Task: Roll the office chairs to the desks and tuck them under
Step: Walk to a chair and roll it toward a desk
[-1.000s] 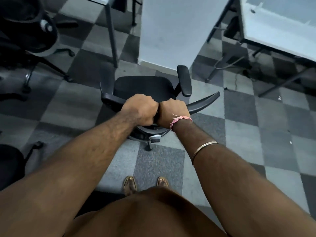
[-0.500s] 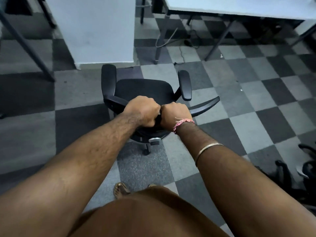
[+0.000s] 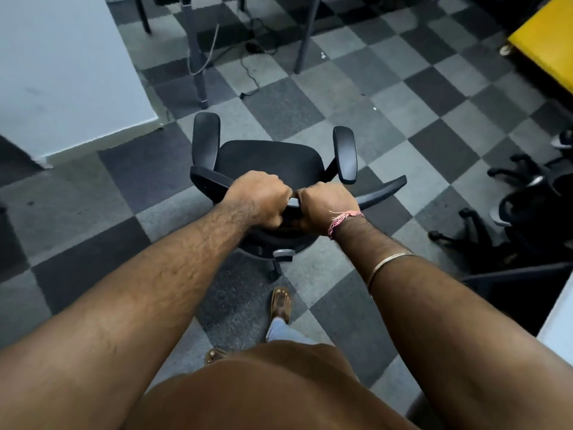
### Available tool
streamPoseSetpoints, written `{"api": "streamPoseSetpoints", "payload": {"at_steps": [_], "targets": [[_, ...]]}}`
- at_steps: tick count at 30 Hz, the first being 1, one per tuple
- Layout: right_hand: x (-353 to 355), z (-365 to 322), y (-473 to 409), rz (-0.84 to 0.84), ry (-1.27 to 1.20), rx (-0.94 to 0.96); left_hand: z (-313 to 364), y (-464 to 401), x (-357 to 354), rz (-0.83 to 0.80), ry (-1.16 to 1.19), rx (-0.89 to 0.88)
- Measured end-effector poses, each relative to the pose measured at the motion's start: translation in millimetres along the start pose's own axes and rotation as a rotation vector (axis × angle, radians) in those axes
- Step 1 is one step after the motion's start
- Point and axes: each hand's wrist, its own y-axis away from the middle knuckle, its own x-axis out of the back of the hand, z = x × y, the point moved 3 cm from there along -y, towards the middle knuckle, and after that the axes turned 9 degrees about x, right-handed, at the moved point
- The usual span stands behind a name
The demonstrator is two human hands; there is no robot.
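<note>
A black office chair [image 3: 269, 158] stands on the checkered carpet right in front of me, its seat facing away. My left hand [image 3: 259, 198] and my right hand [image 3: 325, 209] grip the top edge of its backrest side by side, fingers curled over it. Both armrests stick forward on either side of the seat. The chair's base is mostly hidden under the seat; one caster shows below the backrest. Grey desk legs [image 3: 197, 51] rise at the top, beyond the chair; the desk top is out of frame.
A white pillar [image 3: 62, 72] stands at the left. Cables [image 3: 248, 66] lie on the floor under the desk. Other black chair bases [image 3: 524, 209] crowd the right edge. A yellow object [image 3: 548, 35] sits at the top right. A pale surface edge [image 3: 558, 330] shows at the right.
The view has swung to the right with the chair. The pillar has slid to the left, the desk legs are closer, and more chairs and a yellow object have come in at the right.
</note>
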Motion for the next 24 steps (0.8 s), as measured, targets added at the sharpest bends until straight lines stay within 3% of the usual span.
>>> {"api": "streamPoseSetpoints", "payload": {"at_steps": [13, 24], "targets": [[-7, 124, -31, 0.070, -0.037, -0.138, 22, -152, 27, 0.027, -0.006, -0.077], [-18, 278, -102, 0.102, -0.063, -0.227, 38, -326, 63, 0.061, -0.032, -0.057]]}}
